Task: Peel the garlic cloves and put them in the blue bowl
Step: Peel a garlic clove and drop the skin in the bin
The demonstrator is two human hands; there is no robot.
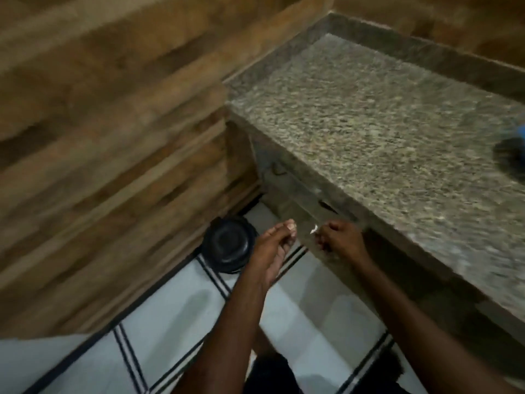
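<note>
You have two hands in view, the left hand (272, 245) and the right hand (338, 237). You can count one black round bin (227, 244), one granite counter (383, 132), one blue bowl (514, 143) at the frame's edge, and what may be one white scrap of garlic skin (313, 229).

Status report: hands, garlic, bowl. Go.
Left hand pinches a pale clove. Right hand pinches a white scrap of peel. Blue bowl barely in view at counter edge. Nothing in the way.

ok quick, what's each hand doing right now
Left hand: fingertips pinched together, apparently on a garlic clove, too blurred to be sure.
Right hand: fingers curled, pinching a small white scrap, likely garlic skin.
</note>
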